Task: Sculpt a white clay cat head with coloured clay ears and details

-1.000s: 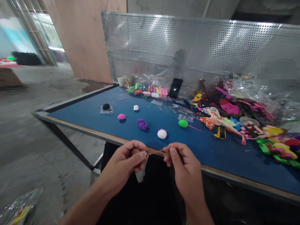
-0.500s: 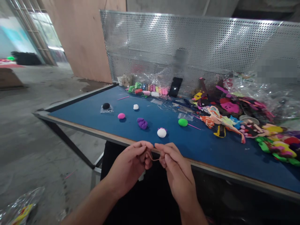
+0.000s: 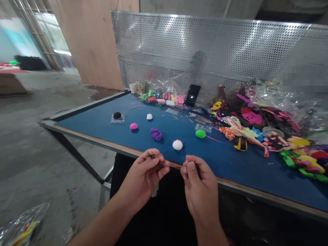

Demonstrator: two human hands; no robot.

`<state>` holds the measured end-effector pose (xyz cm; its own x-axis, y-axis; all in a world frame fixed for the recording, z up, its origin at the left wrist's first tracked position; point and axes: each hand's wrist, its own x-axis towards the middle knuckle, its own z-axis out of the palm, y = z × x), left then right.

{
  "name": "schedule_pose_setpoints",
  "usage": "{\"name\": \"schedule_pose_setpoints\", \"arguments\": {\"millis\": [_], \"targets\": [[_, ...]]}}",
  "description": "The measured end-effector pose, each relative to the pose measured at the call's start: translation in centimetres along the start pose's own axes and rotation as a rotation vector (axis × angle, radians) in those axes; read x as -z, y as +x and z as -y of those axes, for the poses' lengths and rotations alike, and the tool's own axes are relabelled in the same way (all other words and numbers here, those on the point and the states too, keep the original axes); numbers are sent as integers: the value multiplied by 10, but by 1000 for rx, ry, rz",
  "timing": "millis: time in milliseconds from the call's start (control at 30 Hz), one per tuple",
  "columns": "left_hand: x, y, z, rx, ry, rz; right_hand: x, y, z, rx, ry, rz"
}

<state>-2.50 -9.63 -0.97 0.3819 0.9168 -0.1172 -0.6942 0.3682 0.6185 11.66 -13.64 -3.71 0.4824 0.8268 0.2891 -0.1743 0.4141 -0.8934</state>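
My left hand [image 3: 146,176] is raised in front of the table's near edge, its thumb pressed toward curled fingers. Any small thing in that pinch is too hard to make out. To its right, my right hand [image 3: 200,191] is closed with thumb on bent index finger; what it may hold is hidden. A gap separates the two hands. Just beyond them on the blue table [image 3: 123,138] sit a white clay ball [image 3: 177,145] with purple bits behind it and a twisted purple clay lump [image 3: 156,134]. A green clay ball [image 3: 200,134] on a pink stick lies farther right.
A pink ball [image 3: 133,126], a small white lump [image 3: 149,117] and a black ball [image 3: 117,115] on clear wrap lie left. Bagged clay packs [image 3: 164,97] and a phone [image 3: 192,95] stand at the back. Colourful clay figures [image 3: 246,128] crowd the right, before a perforated metal panel [image 3: 159,44].
My hands have moved apart, the right one going rightward. The thin strand-like shape seen between the fingers no longer shows. The things on the table have stayed in place.
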Motion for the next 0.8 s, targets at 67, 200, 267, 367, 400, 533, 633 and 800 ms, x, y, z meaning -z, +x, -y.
{"name": "schedule_pose_setpoints", "arguments": {"millis": [67,200,267,367,400,533,633,800], "targets": [[1,0,-2,53,-111,35,-3,1,0,-111,224,-25],[0,3,-4,88,-239,87,-8,1,7,-275,475,-32],[-1,3,-4,94,-241,54,-9,1,11,-362,596,-36],[-2,2,-6,31,-151,8,-9,-2,14,-490,794,-26],[-1,2,-8,-15,-92,9,-9,-3,14,-523,845,-10],[11,7,-22,-272,224,30,-10,-5,12,-574,948,47],[25,19,-37,-452,436,-19,-11,-5,11,-570,1013,26],[46,50,-64,-789,1157,-190,-10,-4,10,-598,1073,21]]}}
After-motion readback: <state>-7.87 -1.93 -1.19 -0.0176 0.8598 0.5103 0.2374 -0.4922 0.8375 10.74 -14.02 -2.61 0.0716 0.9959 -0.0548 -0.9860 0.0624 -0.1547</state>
